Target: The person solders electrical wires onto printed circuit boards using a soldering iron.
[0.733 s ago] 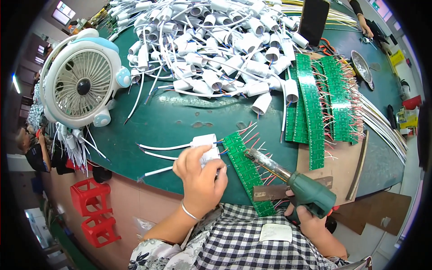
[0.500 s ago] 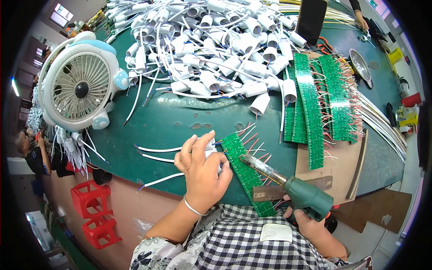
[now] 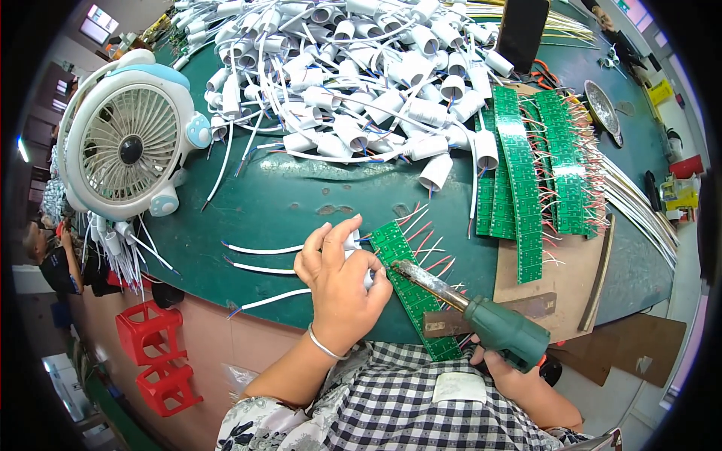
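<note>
My left hand rests on the green table, fingers curled around a white plastic socket with white wires trailing left, pressed against a long green circuit board strip. My right hand grips the green handle of a soldering iron. Its metal tip lies over the strip, just right of my left fingers. Thin red and white leads stick out from the strip's far end.
A large heap of white sockets with wires covers the far table. More green board strips lie on a brown board at right. A small white and blue desk fan stands at left. Red crates sit on the floor.
My left hand slid slightly right along the strip and its fingers lifted and spread over the socket. The soldering iron tip stayed over the strip.
</note>
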Tool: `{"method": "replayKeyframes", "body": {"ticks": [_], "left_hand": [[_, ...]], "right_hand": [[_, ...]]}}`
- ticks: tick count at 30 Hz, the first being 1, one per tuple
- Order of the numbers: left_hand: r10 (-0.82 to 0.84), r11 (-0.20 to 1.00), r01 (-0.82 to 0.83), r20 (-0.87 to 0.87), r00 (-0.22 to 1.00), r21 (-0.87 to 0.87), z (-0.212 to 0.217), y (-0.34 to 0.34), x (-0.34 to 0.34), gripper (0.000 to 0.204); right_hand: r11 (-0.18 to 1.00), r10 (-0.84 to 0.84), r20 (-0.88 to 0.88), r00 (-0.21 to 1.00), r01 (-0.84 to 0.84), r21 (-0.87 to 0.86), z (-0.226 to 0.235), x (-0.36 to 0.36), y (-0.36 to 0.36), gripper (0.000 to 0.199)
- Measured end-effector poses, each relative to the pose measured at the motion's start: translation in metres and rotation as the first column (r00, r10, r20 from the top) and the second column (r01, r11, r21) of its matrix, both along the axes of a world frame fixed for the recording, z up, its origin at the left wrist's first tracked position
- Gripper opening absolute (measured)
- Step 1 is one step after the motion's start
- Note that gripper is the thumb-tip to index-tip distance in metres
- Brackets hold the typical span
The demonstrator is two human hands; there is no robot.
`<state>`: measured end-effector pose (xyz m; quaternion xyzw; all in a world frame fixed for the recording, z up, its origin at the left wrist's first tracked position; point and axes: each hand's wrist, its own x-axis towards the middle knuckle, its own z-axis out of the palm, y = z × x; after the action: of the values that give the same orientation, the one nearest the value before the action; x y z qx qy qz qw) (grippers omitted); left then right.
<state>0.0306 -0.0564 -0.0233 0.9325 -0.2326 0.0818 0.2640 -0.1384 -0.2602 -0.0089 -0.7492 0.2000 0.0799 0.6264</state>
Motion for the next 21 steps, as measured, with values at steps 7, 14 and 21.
{"method": "replayKeyframes", "body": {"ticks": [7,14,21], "left_hand": [[0.004,1.000,-0.004,-0.043,0.999,0.002,0.0006,0.0002,-0.0004,0.013],[-0.005,1.000,0.005,-0.040,0.999,-0.009,-0.0007,0.0002,0.0002,0.014],[-0.006,1.000,0.006,0.009,1.000,-0.005,-0.0021,-0.0004,0.0008,0.014]], "right_hand": [[1.000,-0.001,-0.009,1.000,0.002,0.018,0.0026,0.0023,0.0012,0.032],[0.997,0.054,0.022,0.998,-0.053,-0.059,-0.0015,-0.0003,0.0005,0.032],[0.924,0.272,0.108,0.956,-0.228,-0.308,0.0053,0.0075,-0.0037,0.028]]}}
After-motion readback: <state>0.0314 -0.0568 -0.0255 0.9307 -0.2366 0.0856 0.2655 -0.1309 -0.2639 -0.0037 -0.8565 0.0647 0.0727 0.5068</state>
